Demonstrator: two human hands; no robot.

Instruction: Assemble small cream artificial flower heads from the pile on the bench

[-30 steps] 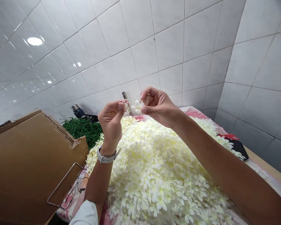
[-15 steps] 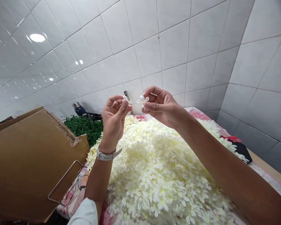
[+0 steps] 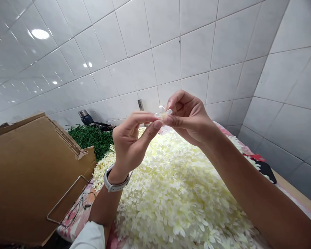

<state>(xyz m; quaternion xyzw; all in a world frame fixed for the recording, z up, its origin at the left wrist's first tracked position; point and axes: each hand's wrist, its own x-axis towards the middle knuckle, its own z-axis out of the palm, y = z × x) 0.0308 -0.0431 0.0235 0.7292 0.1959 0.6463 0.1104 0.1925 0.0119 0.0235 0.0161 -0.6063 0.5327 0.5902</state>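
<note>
A small white flower is pinched between the fingertips of my right hand, above the heap. My left hand, with a pale watch strap at the wrist, meets it from the left. The left thumb and forefinger are closed at the flower's left and lower side, touching its petals; whether a second blossom is between them is hidden. Beneath both hands spreads a large heap of white and pale yellow artificial flowers.
On the left stands a big cardboard box with a metal wire frame beside it. Behind are green plastic stems and a dark bottle. A black phone-like object lies at right. Tiled walls rise behind.
My left hand has moved right, and its fingertips now meet those of my right hand. The two blossoms that were held apart are now together or overlapping. The view has shifted slightly.
</note>
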